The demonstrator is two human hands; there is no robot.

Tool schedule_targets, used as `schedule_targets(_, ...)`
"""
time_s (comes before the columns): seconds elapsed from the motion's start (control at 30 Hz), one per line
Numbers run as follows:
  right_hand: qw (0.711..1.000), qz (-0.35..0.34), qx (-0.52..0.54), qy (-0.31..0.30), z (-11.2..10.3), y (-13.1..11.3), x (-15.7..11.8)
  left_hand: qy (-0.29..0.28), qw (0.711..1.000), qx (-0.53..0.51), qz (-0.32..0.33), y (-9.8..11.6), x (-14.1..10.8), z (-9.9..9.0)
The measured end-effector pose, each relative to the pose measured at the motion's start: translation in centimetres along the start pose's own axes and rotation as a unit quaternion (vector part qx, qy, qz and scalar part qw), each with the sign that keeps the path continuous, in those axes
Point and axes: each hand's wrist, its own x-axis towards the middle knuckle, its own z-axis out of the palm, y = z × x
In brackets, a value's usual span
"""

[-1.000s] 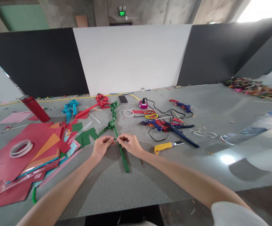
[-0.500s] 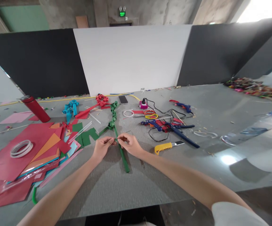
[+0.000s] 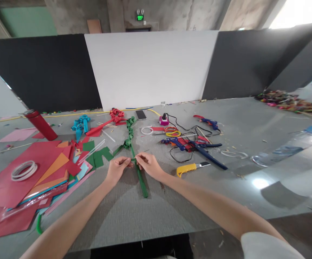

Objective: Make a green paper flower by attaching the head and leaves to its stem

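Between my hands is a small strip of green paper [image 3: 133,159], its ends pinched in the fingertips of my left hand [image 3: 119,168] and my right hand [image 3: 148,164]. Both hands are closed. Beneath it a long green paper stem [image 3: 142,183] lies on the table, pointing toward me. Beyond my fingers, curled green paper pieces [image 3: 130,132] run in a chain up from the stem's far end. Cut green paper [image 3: 98,158] lies left of my left hand. A yellow-handled utility knife [image 3: 187,168] rests to the right of my right hand.
At left are stacked red paper sheets [image 3: 18,172] with tape rolls [image 3: 24,170] on top and a red bottle [image 3: 41,125] behind. Blue and red paper pieces [image 3: 117,115], a phone [image 3: 141,114], blue glue guns [image 3: 176,142], cables and scissors [image 3: 173,131] lie farther back. A white partition [image 3: 156,68] stands behind.
My fingertips have drawn very slightly apart, showing a bit more of the green strip. The camera view has shifted a little; everything else lies as before.
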Motion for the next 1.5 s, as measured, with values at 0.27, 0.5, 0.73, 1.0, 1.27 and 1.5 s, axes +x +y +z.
schedule_targets(0.27,0.999,-0.014,-0.03,0.007,0.0,-0.1,0.1,0.003,1.0,-0.019,0.003,-0.3,0.2,-0.1)
schedule_targets(0.5,0.997,-0.031,-0.065,-0.007,0.0,0.2,0.1,0.01,1.0,-0.027,-0.002,-0.5,0.2,-0.1)
schedule_targets(0.73,0.998,-0.026,-0.051,0.003,0.0,0.5,0.3,0.018,0.999,-0.036,0.0,-0.2,0.3,0.0)
schedule_targets(1.0,0.992,-0.064,-0.107,0.031,0.1,0.4,0.3,0.025,0.999,-0.012,0.023,0.0,0.5,0.1)
schedule_targets(1.27,0.993,-0.063,-0.094,0.04,0.2,0.9,0.6,0.047,0.998,-0.007,0.041,-0.3,0.7,0.0)
schedule_targets(1.5,0.996,-0.04,-0.081,0.017,0.1,0.6,0.6,0.026,0.999,0.013,0.039,-0.2,0.5,0.0)
